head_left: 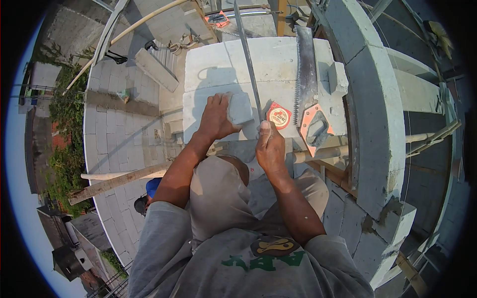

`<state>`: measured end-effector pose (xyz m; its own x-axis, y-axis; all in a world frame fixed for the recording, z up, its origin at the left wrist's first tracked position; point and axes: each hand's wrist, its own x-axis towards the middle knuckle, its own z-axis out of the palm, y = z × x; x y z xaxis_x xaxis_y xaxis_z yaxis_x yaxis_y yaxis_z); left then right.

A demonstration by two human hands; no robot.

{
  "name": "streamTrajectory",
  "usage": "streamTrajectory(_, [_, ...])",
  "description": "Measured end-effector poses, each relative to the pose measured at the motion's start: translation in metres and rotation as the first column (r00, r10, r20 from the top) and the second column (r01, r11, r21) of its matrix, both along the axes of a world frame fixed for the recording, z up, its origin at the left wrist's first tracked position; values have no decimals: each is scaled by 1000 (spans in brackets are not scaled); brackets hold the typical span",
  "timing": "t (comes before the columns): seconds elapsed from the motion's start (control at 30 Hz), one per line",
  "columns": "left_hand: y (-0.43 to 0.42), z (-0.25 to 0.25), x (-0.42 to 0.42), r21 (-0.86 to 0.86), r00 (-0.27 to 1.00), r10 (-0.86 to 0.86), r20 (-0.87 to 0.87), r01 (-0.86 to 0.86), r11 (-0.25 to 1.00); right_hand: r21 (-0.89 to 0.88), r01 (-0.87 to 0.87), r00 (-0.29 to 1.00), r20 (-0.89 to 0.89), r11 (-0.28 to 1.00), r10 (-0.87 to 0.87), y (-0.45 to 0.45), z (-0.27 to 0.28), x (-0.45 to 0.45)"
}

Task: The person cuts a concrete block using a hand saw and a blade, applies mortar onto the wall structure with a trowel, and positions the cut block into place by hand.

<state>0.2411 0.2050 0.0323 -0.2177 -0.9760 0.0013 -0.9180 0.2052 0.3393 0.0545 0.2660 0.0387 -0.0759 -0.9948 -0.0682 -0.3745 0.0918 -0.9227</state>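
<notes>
My left hand (214, 118) grips a small grey-white block piece (241, 108) from its left side, on top of the large white blocks (273, 54). In my closed right hand (271, 149) is a long, narrow metal blade (246, 54), pointing away from me past the block piece's right side. Whether the blade touches the piece I cannot tell. A red tape measure (278, 115) lies just right of the blade. Further right rests a handsaw (307, 69) with an orange handle, its teeth facing left. A small block offcut (338, 79) sits near the right edge.
A tall block wall (375, 109) runs along my right. A wooden plank (119, 183) juts out at left, near a person in a blue cap (153, 186). Another orange-handled saw (217, 20) lies at the back. A bamboo pole (323, 153) crosses below the blocks.
</notes>
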Motion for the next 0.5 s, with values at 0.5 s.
streamTrajectory(0.5, [1,-4,0,-33,999,-19,-26,18,999,211,-67,976,-188,975,107,-13,-22,1])
